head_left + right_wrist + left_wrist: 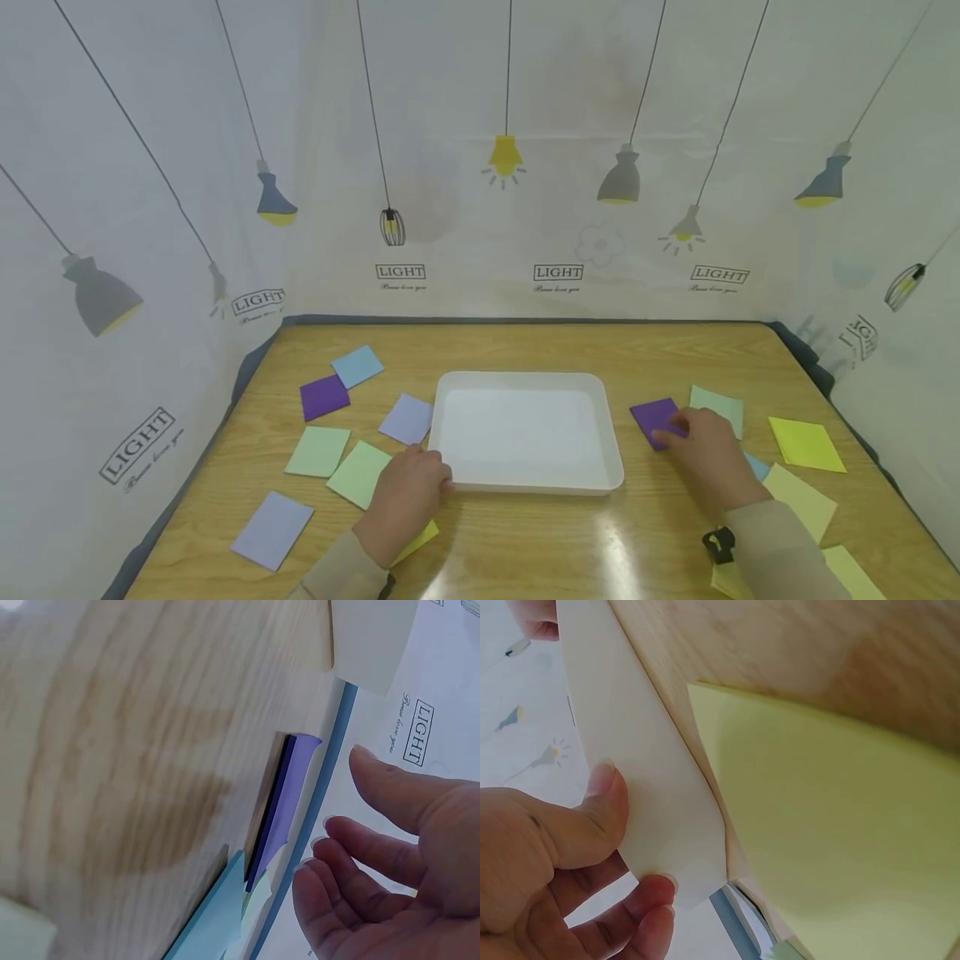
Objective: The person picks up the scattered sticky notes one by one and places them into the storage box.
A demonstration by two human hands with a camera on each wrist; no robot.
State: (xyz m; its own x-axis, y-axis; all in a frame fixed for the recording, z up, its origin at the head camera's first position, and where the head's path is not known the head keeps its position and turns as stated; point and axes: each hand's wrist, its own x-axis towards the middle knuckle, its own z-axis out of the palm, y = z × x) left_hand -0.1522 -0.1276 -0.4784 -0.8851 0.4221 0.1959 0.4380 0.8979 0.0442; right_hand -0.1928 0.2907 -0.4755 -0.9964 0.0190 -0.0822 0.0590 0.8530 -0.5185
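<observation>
A shallow white tray (525, 433) stands in the middle of the wooden table. At its near left corner my left hand (408, 500) pinches the rim, thumb on the outer wall (649, 765) in the left wrist view. My right hand (708, 454) is over a purple sticky note pad (651, 418) to the right of the tray. In the right wrist view, that hand's thumb and fingers are spread apart with nothing between them, and the purple pad (289, 799) lies just beyond the fingertips. A yellow pad (417, 542) is partly hidden below my left hand.
Left of the tray lie another purple pad (324, 397), a blue pad (357, 367), lavender pads (272, 531) and green pads (317, 451). On the right are a green pad (718, 407), a bright yellow pad (807, 444) and several pale yellow ones (801, 502). A printed curtain (480, 242) surrounds the table.
</observation>
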